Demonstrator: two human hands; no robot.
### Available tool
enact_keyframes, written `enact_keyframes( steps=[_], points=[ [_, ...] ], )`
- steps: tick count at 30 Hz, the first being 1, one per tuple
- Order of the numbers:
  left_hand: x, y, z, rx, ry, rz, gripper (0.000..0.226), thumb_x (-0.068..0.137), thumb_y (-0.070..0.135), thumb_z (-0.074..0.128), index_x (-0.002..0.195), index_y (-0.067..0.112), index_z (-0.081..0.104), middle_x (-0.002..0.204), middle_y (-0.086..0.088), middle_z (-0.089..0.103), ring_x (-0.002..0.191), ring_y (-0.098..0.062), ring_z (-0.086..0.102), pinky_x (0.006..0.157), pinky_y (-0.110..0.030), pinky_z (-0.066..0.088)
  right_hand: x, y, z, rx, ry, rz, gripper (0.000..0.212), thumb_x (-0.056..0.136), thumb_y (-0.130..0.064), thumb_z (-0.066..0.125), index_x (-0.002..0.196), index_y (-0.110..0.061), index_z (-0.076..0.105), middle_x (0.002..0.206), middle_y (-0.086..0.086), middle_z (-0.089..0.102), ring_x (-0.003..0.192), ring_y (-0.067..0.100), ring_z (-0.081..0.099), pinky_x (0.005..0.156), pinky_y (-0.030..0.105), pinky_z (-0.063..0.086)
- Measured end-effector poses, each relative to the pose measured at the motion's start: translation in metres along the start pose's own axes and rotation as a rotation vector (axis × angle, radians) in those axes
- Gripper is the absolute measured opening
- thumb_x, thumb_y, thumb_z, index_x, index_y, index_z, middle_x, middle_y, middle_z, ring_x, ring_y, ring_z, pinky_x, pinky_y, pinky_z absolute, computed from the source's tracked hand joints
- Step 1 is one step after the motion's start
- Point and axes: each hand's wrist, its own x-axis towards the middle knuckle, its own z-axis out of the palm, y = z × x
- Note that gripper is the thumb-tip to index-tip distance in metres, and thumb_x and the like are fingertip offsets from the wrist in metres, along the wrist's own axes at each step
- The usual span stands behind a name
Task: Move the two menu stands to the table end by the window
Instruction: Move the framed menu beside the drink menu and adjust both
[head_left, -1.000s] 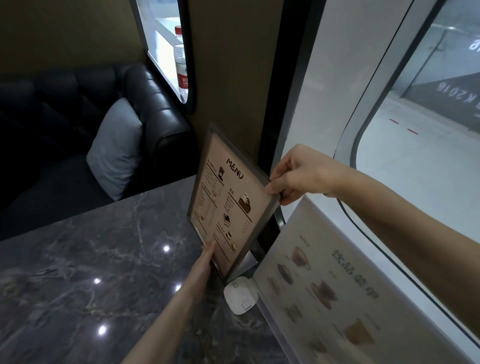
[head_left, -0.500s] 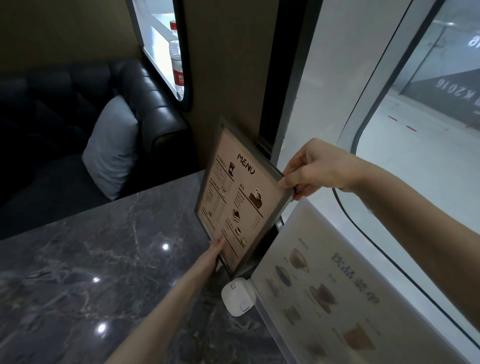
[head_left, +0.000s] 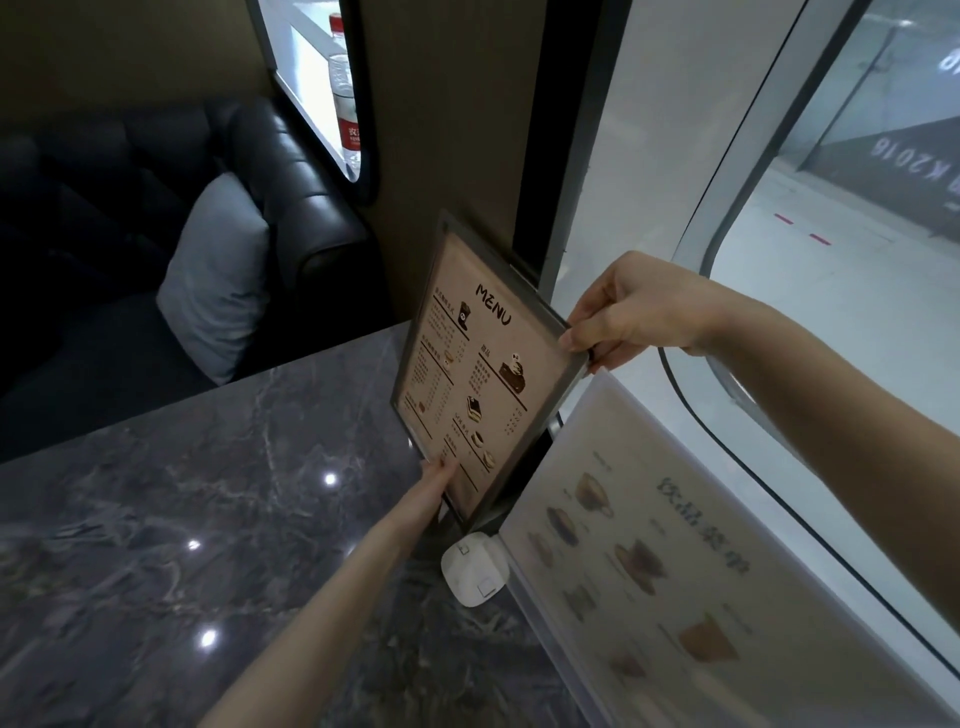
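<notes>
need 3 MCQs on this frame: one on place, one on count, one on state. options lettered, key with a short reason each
1. Where is the white puck-shaped device?
A. on the sofa
B. on the marble table below the MENU stand
C. on the window ledge

2. How many menu stands show?
A. one
B. two
C. four

3. How is the MENU stand held?
A. lying flat, untouched
B. left hand only
C. right hand at its upper right edge, left hand at its lower edge

Key:
1 B, it sits on the marble table just under that stand's lower corner.
2 B, the MENU stand plus the pale drinks stand nearer the window.
3 C, the right hand pinches the frame edge while the left hand touches the bottom.
</notes>
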Motion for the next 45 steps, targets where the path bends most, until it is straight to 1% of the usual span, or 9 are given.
enact_keyframes(
  steps=[5, 9, 13, 17, 21, 24, 30, 38, 45],
  points=[
    [-0.025, 0.002, 0.023, 0.228, 0.157, 0.158, 0.048, 0.095, 0.034, 0.038, 0.141, 0.021, 0.028, 0.146, -0.002, 0.036, 0.125, -0.012, 0.037, 0.099, -0.025, 0.029, -0.010, 0.007, 0.006, -0.048, 0.095, -0.008, 0.023, 0.080, -0.027, 0.065, 0.087, -0.005, 0.067, 0.081, 0.007, 0.071, 0.075, 0.017, 0.069, 0.062, 0.023, 0.058],
    [-0.061, -0.015, 0.052, 0.605, 0.433, 0.521, 0.040, 0.095, 0.021, 0.038, 0.134, 0.014, 0.041, 0.137, -0.003, 0.048, 0.113, 0.000, 0.037, 0.094, -0.013, 0.029, -0.033, 0.018, 0.012, -0.070, 0.206, -0.050, 0.034, 0.086, -0.040, 0.053, 0.088, -0.008, 0.066, 0.081, 0.004, 0.070, 0.072, 0.014, 0.068, 0.065, 0.026, 0.057],
    [-0.085, -0.045, 0.075, 0.871, 0.452, 0.720, 0.040, 0.094, 0.018, 0.042, 0.133, 0.010, 0.042, 0.140, -0.009, 0.046, 0.127, -0.019, 0.042, 0.104, -0.027, 0.024, -0.062, 0.030, 0.015, -0.051, 0.234, -0.033, 0.038, 0.090, -0.038, 0.046, 0.090, -0.006, 0.067, 0.084, 0.008, 0.072, 0.073, 0.016, 0.069, 0.071, 0.031, 0.058],
    [-0.095, -0.072, 0.089, 1.067, 0.417, 0.610, 0.046, 0.096, 0.027, 0.035, 0.139, 0.011, 0.030, 0.150, -0.015, 0.029, 0.137, -0.025, 0.028, 0.112, -0.035, 0.020, -0.090, 0.038, 0.023, -0.063, 0.269, -0.026, 0.035, 0.090, -0.033, 0.049, 0.077, -0.008, 0.070, 0.073, 0.004, 0.071, 0.061, 0.011, 0.068, 0.051, 0.016, 0.055],
    [-0.094, -0.086, 0.094, 1.132, 0.298, 0.538, 0.052, 0.097, 0.033, 0.027, 0.144, 0.014, 0.015, 0.155, -0.006, 0.016, 0.142, -0.017, 0.012, 0.116, -0.033, 0.008, -0.106, 0.046, 0.033, -0.189, 0.363, -0.104, 0.035, 0.083, -0.037, 0.056, 0.078, -0.007, 0.072, 0.076, 0.013, 0.072, 0.066, 0.022, 0.066, 0.064, 0.030, 0.055],
    [-0.093, -0.092, 0.098, 1.222, 0.178, 0.477, 0.056, 0.097, 0.038, 0.021, 0.145, 0.014, 0.004, 0.157, -0.003, 0.005, 0.143, -0.016, 0.002, 0.113, -0.032, -0.002, -0.111, 0.051, 0.046, -0.223, 0.479, -0.179, 0.023, 0.085, -0.028, 0.058, 0.083, -0.011, 0.073, 0.077, 0.005, 0.073, 0.067, 0.007, 0.062, 0.058, 0.009, 0.044],
    [-0.094, -0.095, 0.091, 1.317, 0.129, 0.377, 0.058, 0.097, 0.042, 0.016, 0.144, 0.013, -0.002, 0.157, -0.003, -0.002, 0.142, -0.016, -0.006, 0.113, -0.034, -0.005, -0.110, 0.051, 0.057, -0.224, 0.559, -0.231, 0.024, 0.086, -0.023, 0.055, 0.080, -0.008, 0.073, 0.074, 0.012, 0.073, 0.066, 0.021, 0.064, 0.060, 0.026, 0.048],
    [-0.089, -0.082, 0.074, 1.336, 0.066, 0.331, 0.059, 0.097, 0.041, 0.016, 0.144, 0.011, -0.003, 0.157, -0.004, -0.004, 0.142, -0.016, -0.007, 0.114, -0.036, -0.002, -0.104, 0.045, 0.058, -0.201, 0.621, -0.205, 0.024, 0.085, -0.021, 0.058, 0.074, -0.004, 0.072, 0.069, 0.014, 0.071, 0.058, 0.016, 0.058, 0.050, 0.015, 0.040],
    [-0.084, -0.085, 0.074, 1.320, 0.049, 0.326, 0.059, 0.097, 0.041, 0.017, 0.144, 0.010, -0.001, 0.157, -0.005, -0.002, 0.142, -0.017, -0.006, 0.114, -0.037, 0.000, -0.097, 0.043, 0.058, -0.211, 0.611, -0.185, 0.025, 0.085, -0.022, 0.057, 0.076, -0.005, 0.073, 0.073, 0.014, 0.072, 0.068, 0.021, 0.062, 0.056, 0.024, 0.045]
  ],
)
